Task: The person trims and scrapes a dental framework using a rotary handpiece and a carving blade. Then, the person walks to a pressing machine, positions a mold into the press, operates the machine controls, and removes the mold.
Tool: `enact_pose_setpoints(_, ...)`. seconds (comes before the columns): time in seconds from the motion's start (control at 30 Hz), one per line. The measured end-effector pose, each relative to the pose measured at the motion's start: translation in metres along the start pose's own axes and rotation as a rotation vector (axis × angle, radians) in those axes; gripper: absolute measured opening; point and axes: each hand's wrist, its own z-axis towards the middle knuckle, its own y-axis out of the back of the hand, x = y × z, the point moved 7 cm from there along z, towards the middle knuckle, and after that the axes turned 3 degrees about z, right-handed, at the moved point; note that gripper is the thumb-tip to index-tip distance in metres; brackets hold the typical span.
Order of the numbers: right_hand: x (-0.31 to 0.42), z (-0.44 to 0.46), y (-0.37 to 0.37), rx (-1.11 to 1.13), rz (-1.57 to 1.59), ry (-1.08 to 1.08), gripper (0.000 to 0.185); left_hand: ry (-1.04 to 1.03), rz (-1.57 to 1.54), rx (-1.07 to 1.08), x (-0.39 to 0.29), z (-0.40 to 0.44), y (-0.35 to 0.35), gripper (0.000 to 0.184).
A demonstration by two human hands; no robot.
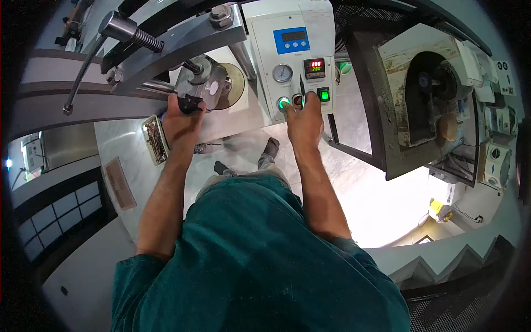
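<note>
In the head view, my left hand [181,119] is closed around a black handle [191,104] at the front of a metal clamp assembly [207,74]. My right hand [305,122] is at the lower part of a white control panel [265,50]. Its thumb touches a green-lit round button [284,103]. From its curled fingers a thin, dark, pointed tool [302,84] sticks up; its exact kind is unclear. A dark red round button [298,100] shows partly beside the fingers, and a green rocker switch [323,94] is just to their right.
A pressure gauge [282,73], a red-and-green digital display [315,68] and a blue timer [291,40] sit on the panel. A long-levered screw [133,33] juts out at upper left. A tray of small parts [155,139] is below left; a dirty, dark-framed machine [387,99] stands right.
</note>
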Motion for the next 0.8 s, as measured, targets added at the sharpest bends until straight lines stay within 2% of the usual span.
enact_pose_setpoints(0.03, 0.001, 0.0, 0.0, -0.019, 0.007, 0.032, 0.043, -0.007, -0.046, 0.002, 0.0, 0.001, -0.002, 0.044)
enact_pose_setpoints(0.13, 0.012, -0.007, 0.013, 0.03, 0.181, -0.073, 0.038, -0.01, -0.13, -0.008, 0.014, 0.003, -0.006, 0.05)
enact_pose_setpoints(0.23, 0.002, -0.031, -0.028, 0.273, 0.624, -0.097, 0.034, 0.05, -0.063, -0.021, 0.026, 0.011, -0.016, 0.057)
enact_pose_setpoints(0.27, 0.009, -0.041, -0.049, 0.408, 0.785, -0.142, 0.035, 0.102, -0.01, -0.02, 0.019, 0.015, -0.015, 0.061)
enact_pose_setpoints(0.3, 0.021, -0.052, -0.059, 0.45, 0.993, -0.296, 0.036, 0.154, 0.043, -0.021, 0.011, 0.016, -0.011, 0.064)
enact_pose_setpoints(0.33, 0.027, -0.053, -0.078, 0.586, 0.941, -0.298, 0.035, 0.176, 0.115, -0.015, 0.0, 0.014, -0.004, 0.07)
enact_pose_setpoints(0.43, 0.053, -0.04, -0.097, 0.686, 0.48, -0.083, 0.028, 0.074, 0.054, -0.076, 0.005, 0.018, -0.006, 0.074)
enact_pose_setpoints(0.53, 0.068, -0.027, -0.117, 0.368, 0.203, 0.219, 0.027, 0.091, 0.063, -0.069, -0.002, 0.012, -0.001, 0.073)
enact_pose_setpoints(0.63, 0.061, -0.014, -0.148, 0.574, 0.327, 0.114, 0.032, 0.09, 0.104, -0.119, -0.009, 0.01, 0.002, 0.068)
enact_pose_setpoints(0.73, 0.068, -0.007, -0.145, 0.636, 0.268, 0.083, 0.037, 0.069, 0.08, -0.102, -0.025, 0.008, 0.008, 0.062)
enact_pose_setpoints(0.8, 0.074, -0.004, -0.138, 0.571, 0.084, 0.135, 0.038, 0.073, 0.074, -0.078, -0.025, 0.008, 0.006, 0.059)
